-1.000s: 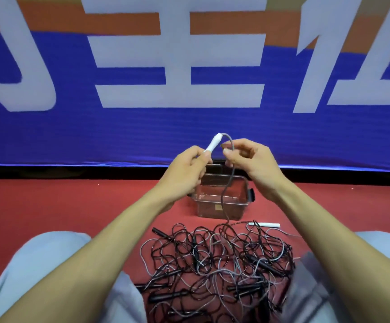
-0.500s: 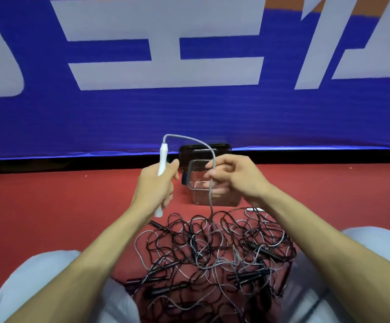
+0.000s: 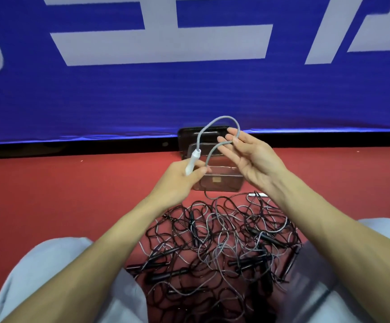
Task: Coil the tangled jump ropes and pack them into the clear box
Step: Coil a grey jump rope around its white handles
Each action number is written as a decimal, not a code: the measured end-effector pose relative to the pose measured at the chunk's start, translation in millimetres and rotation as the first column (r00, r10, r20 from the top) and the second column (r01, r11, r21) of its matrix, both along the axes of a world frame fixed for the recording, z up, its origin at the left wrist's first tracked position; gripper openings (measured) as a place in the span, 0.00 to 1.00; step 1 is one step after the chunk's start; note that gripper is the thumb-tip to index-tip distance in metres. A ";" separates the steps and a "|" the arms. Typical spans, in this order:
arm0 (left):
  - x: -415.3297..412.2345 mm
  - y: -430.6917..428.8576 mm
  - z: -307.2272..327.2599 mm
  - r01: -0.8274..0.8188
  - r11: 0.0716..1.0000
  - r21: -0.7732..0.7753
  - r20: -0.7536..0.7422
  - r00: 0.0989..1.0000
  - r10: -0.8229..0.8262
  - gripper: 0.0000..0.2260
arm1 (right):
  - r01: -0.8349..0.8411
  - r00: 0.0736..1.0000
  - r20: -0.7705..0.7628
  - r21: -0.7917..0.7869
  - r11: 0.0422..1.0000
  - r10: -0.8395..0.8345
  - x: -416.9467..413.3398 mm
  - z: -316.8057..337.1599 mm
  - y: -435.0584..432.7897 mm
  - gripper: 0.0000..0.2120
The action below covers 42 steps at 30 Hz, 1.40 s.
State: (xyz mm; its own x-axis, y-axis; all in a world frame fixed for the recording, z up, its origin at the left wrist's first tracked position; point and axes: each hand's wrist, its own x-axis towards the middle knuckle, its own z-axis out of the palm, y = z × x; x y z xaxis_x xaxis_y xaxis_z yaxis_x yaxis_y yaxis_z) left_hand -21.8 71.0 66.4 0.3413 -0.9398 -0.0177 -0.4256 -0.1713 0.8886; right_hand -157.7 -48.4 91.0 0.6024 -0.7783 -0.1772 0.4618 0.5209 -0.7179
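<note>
While the left grip [image 3: 180, 180] pinches the white handle [image 3: 192, 162] of a grey rope [image 3: 223, 117], the right grip [image 3: 252, 159] is spread, one loop over its fingers [image 3: 227, 139]; the clear box [image 3: 219, 183] beyond looks empty, the tangled pile [image 3: 217, 241] on the near floor [image 3: 72, 194] yet to coil

L hand [image 3: 180, 180] grips white handle [image 3: 192, 163] of grey rope [image 3: 215, 123], in front of clear box [image 3: 219, 183]. Rope arches up & over to R hand [image 3: 252, 159], bends round its straight fingertips [image 3: 232, 131], then drops past L thumb into tangle of black & grey ropes [image 3: 219, 241] on red floor [image 3: 61, 194] btw the knees. 2nd white handle [image 3: 258, 194] lies at tangle's far edge. Dark lid [image 3: 189, 134] sits behind box, below blue banner [image 3: 189, 94]
</note>
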 end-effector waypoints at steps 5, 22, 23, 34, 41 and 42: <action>-6.8 -5.1 1.3 -0.162 0.984 -0.069 -0.255 0.957 0.139 0.05 | -0.004 0.970 -0.242 -0.142 0.990 -0.031 1.1 -9.8 0.8 0.12; 24.7 -3.4 30.3 -0.497 0.851 -0.173 -0.941 0.337 0.005 0.06 | -0.708 0.443 -0.892 -0.413 0.573 -0.095 10.1 -47.4 6.3 0.10; 24.7 -3.8 28.2 -0.503 0.848 -0.167 -0.933 0.358 0.029 0.07 | -0.621 0.510 -0.855 -0.438 0.650 -0.089 9.5 -43.5 4.6 0.09; -5.0 -11.9 3.1 -0.196 0.981 0.015 -0.493 0.852 0.178 0.09 | -0.162 0.934 -0.348 -0.193 0.968 0.087 -2.6 14.1 -1.1 0.11; -22.3 -13.3 -10.1 0.269 0.947 0.177 -0.220 0.948 -0.228 0.13 | -0.123 0.992 0.017 0.003 0.992 0.123 -6.7 20.1 -8.8 0.14; -24.1 -13.3 -11.4 0.296 0.933 0.204 -0.198 0.946 -0.257 0.11 | -0.105 0.994 0.043 0.022 0.994 0.104 -7.6 19.9 -10.6 0.14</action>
State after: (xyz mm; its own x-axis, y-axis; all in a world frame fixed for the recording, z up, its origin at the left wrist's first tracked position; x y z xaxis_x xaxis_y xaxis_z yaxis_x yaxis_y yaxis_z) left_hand -45.8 57.7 55.0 0.0423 -0.9601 -0.2766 -0.3354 -0.2744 0.9012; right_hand -165.4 -59.0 111.0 0.6875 -0.7064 -0.1684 0.4329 0.5849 -0.6860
